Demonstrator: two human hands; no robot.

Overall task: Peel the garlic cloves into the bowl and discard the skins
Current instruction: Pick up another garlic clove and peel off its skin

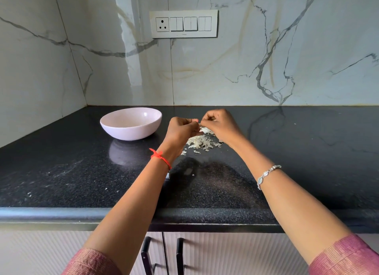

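Skins (202, 142) are piled just under the hands. A garlic clove (195, 121) is pinched by left hand (181, 129) and right hand (219, 124) so skin can be pulled.

Both arms are reaching forward side by side, bare from the elbows down, with pink sleeves (344, 258) bunching near the elbows. The left hand (180, 130) and the right hand (220, 124) are meeting knuckles-up, fingers curling inward. Their fingertips are pinching a small pale bit (194, 120) between them, too small to make out. The left wrist is wearing a red thread (161, 156), and the right forearm is carrying a silver bracelet (266, 175).
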